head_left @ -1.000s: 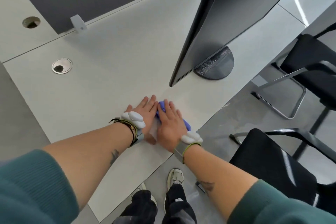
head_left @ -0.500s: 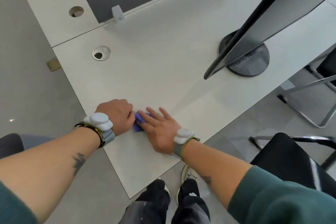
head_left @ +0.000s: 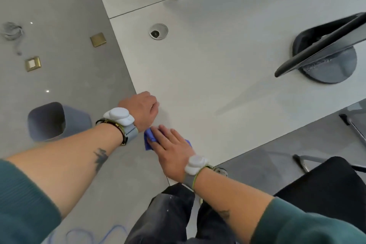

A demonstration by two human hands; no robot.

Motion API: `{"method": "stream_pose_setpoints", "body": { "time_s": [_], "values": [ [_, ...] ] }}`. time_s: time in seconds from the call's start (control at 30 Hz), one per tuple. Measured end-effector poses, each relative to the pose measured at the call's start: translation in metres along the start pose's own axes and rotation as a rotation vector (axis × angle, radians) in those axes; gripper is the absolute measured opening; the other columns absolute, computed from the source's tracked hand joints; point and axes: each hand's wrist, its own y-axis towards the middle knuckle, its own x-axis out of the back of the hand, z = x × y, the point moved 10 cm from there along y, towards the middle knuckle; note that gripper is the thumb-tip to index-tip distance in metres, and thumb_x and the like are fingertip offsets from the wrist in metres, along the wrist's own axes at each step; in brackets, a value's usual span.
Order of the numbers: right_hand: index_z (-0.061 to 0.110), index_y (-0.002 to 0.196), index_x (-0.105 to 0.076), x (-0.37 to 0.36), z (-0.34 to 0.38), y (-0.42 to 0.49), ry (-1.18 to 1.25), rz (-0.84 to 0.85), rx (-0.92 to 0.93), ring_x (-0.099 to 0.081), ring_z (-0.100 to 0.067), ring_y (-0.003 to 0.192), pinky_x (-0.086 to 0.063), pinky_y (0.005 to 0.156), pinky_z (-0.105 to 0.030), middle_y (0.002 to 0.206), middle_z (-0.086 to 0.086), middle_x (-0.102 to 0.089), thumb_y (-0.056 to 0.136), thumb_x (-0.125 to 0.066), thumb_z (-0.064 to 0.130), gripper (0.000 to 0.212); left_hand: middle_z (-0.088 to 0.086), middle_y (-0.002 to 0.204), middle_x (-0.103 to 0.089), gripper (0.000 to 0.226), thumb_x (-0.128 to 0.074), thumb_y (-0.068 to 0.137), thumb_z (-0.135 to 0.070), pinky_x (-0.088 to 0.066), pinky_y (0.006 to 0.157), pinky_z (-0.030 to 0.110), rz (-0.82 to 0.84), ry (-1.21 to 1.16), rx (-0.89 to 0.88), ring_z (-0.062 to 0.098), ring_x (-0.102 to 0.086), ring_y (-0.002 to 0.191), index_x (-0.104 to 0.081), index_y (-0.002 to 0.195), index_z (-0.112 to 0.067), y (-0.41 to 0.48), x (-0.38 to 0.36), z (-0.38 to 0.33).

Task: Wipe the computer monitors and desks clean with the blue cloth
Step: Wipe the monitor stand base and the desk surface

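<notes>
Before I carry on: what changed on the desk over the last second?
The cloth slid left along the desk, from by the monitor to the left end. The left hand came off it and curled at the desk's edge. The right hand stayed flat on the cloth; monitor unmoved.

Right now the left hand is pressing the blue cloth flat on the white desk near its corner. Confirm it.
Wrong hand. The head view shows the right hand pressing the blue cloth flat on the white desk near its corner; the left hand rests curled beside it.
</notes>
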Motion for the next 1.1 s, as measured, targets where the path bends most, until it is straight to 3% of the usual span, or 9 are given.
{"method": "stream_pose_setpoints", "body": {
  "time_s": [0.2, 0.33, 0.37, 0.5, 0.6, 0.67, 0.9, 1.0, 1.1],
  "values": [
    [0.012, 0.145, -0.047, -0.017, 0.028, -0.044, -0.073, 0.156, 0.468, -0.025, -0.035, 0.147, -0.021, 0.120, -0.045, 0.159, -0.008, -0.034, 0.091, -0.055, 0.021, 0.055, -0.002, 0.081, -0.050, 0.046, -0.018, 0.106, -0.048, -0.042, 0.066, 0.033, 0.238, 0.097, 0.071, 0.024, -0.052, 0.075, -0.043, 0.077, -0.022, -0.039, -0.036, 0.004],
    [0.013, 0.145, -0.050, -0.005, -0.010, -0.091, -0.082, 0.136, 0.590, -0.030, -0.031, 0.147, -0.025, 0.120, -0.045, 0.159, -0.005, -0.036, 0.094, -0.052, 0.019, 0.051, 0.004, 0.085, -0.056, 0.009, -0.038, 0.101, -0.017, -0.041, 0.065, 0.035, 0.164, -0.114, 0.156, 0.030, -0.052, 0.071, -0.043, 0.108, -0.018, -0.047, -0.037, 0.013],
    [0.014, 0.143, -0.053, 0.001, -0.031, -0.101, -0.084, 0.134, 0.561, -0.031, -0.031, 0.147, -0.026, 0.119, -0.046, 0.158, -0.004, -0.037, 0.092, -0.055, 0.018, 0.050, 0.001, 0.084, -0.053, 0.027, -0.040, 0.095, -0.007, -0.041, 0.064, 0.035, 0.155, -0.149, 0.169, 0.031, -0.053, 0.071, -0.042, 0.120, -0.018, -0.046, -0.040, 0.013],
    [0.021, 0.145, -0.048, 0.053, -0.161, -0.103, -0.081, -0.016, -0.010, -0.033, -0.036, 0.145, -0.033, 0.112, -0.060, 0.158, -0.008, -0.036, 0.094, -0.045, 0.023, 0.051, -0.001, 0.117, -0.046, 0.050, -0.042, 0.085, 0.006, -0.046, 0.069, 0.038, 0.084, -0.276, 0.154, 0.033, -0.055, 0.082, -0.043, 0.130, -0.016, -0.051, -0.037, 0.004],
    [0.020, 0.150, -0.039, 0.094, -0.251, -0.107, -0.030, -0.178, -0.730, -0.019, -0.033, 0.150, -0.018, 0.119, -0.058, 0.164, -0.007, -0.023, 0.097, -0.030, 0.025, 0.054, -0.003, 0.140, -0.039, 0.057, -0.052, 0.079, 0.001, -0.036, 0.080, 0.029, 0.022, -0.258, 0.034, 0.027, -0.053, 0.107, -0.047, 0.134, -0.015, -0.049, -0.037, -0.007],
    [0.021, 0.152, -0.036, 0.095, -0.239, -0.084, 0.013, -0.224, -0.948, -0.010, -0.030, 0.152, -0.010, 0.121, -0.053, 0.166, -0.005, -0.014, 0.097, -0.028, 0.021, 0.055, -0.004, 0.149, -0.037, 0.066, -0.053, 0.079, -0.014, -0.035, 0.093, 0.035, -0.020, -0.161, -0.022, 0.025, -0.046, 0.123, -0.042, 0.144, -0.017, -0.050, -0.038, -0.014],
    [0.021, 0.144, -0.050, -0.007, 0.006, -0.060, -0.059, 0.055, 0.184, -0.032, -0.032, 0.146, -0.026, 0.118, -0.051, 0.157, -0.003, -0.039, 0.090, -0.056, 0.022, 0.054, -0.002, 0.163, -0.027, 0.063, -0.039, 0.089, -0.036, -0.033, 0.112, 0.045, -0.037, -0.082, 0.036, 0.024, -0.029, 0.147, -0.042, 0.149, -0.016, -0.057, -0.040, -0.027],
    [0.021, 0.146, -0.047, 0.014, -0.075, -0.095, -0.073, 0.019, 0.085, -0.035, -0.034, 0.144, -0.024, 0.117, -0.053, 0.158, -0.004, -0.036, 0.092, -0.048, 0.026, 0.054, -0.005, 0.163, -0.029, 0.067, -0.035, 0.090, -0.038, -0.026, 0.113, 0.043, 0.008, -0.101, 0.043, 0.023, -0.024, 0.150, -0.031, 0.156, -0.023, -0.075, -0.049, -0.037],
    [0.025, 0.151, -0.036, 0.066, -0.198, -0.106, -0.124, -0.064, -0.374, -0.021, -0.030, 0.150, -0.017, 0.119, -0.059, 0.164, -0.003, -0.022, 0.096, -0.036, 0.028, 0.055, -0.006, 0.163, -0.027, 0.062, -0.035, 0.096, -0.038, -0.024, 0.116, 0.043, 0.045, -0.056, 0.053, 0.022, -0.020, 0.152, -0.029, 0.157, -0.024, -0.086, -0.058, -0.042]
  ]
}}
